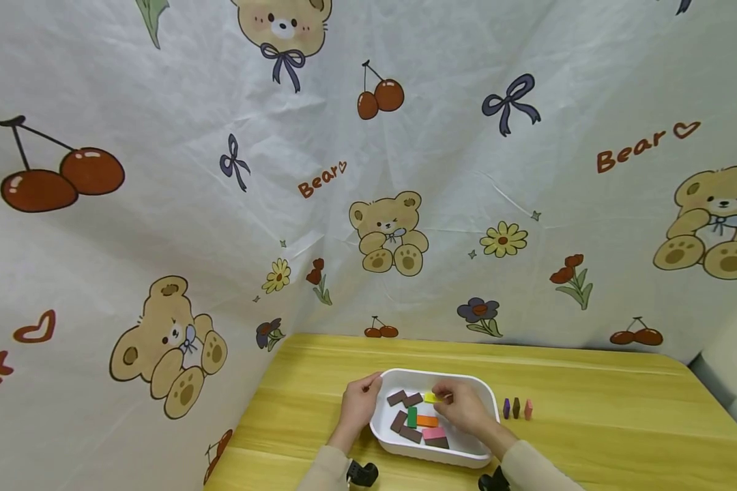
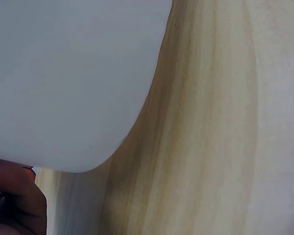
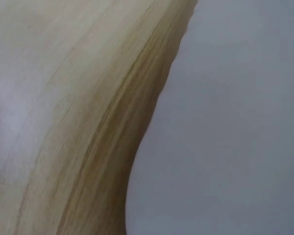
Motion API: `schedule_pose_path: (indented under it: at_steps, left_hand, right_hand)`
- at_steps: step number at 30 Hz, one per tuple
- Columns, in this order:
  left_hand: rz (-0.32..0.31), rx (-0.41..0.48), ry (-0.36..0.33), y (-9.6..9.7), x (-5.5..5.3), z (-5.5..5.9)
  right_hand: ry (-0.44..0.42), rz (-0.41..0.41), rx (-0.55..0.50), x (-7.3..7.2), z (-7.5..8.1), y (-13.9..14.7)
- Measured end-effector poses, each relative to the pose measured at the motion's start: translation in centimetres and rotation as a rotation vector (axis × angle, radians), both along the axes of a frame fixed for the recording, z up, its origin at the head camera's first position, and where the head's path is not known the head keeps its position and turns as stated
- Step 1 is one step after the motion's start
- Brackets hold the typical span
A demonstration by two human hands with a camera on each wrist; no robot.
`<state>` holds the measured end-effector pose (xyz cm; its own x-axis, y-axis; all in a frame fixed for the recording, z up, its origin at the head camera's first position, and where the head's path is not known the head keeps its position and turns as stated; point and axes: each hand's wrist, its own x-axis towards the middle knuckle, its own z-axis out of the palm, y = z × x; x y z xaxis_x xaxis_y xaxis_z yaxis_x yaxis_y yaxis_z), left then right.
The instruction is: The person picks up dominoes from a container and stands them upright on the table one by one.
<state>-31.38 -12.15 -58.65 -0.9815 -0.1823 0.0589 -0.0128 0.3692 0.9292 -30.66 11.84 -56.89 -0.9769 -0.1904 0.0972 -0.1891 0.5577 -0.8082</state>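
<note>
A white plastic tray [image 1: 396, 448] holds several small rectangular blocks: brown [image 1: 411, 434], green [image 1: 412, 417], orange [image 1: 427, 421], pink [image 1: 433, 433] and yellow. At the tray's left rim, my left hand [image 1: 357, 404] grips the edge with curled fingers. My right hand [image 1: 465, 407] reaches over the right side into the tray, and its thumb and fingers pinch the right end of the yellow block [image 1: 429, 397]. Left wrist view: the tray's pale wall [image 2: 73, 73] fills the upper left, above part of my left hand [image 2: 22, 196]. Right wrist view: only tray wall [image 3: 225, 122] and wood show.
Right of the tray, a purple block [image 1: 506, 408], a dark brown block [image 1: 516, 408] and a pink-red block [image 1: 529, 409] stand upright in a row. The wooden table [image 1: 608, 416] meets a white cloth [image 1: 442, 157] printed with bears at its back and left.
</note>
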Motion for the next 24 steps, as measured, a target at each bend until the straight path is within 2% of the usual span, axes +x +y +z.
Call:
schedule_pose_path:
  at_steps: [10, 17, 21, 24]
  left_hand:
    - [0.004, -0.008, 0.009, 0.1, -0.1, -0.2]
    - [0.0, 0.001, 0.009, 0.4, 0.5, 0.5]
    - [0.004, -0.019, 0.016, 0.8, 1.4, 1.7]
    - [0.002, -0.003, 0.029, 1.1, 2.3, 3.4]
  right_hand:
    - [-0.019, 0.002, 0.022, -0.3, -0.6, 0.1]
    - [-0.004, 0.021, 0.044, -0.4, -1.1, 0.1]
    - [0.037, 0.037, 0.083, -0.2, -1.1, -0.1]
    - [0.077, 0.046, 0.12, 0.0, -0.8, -0.2]
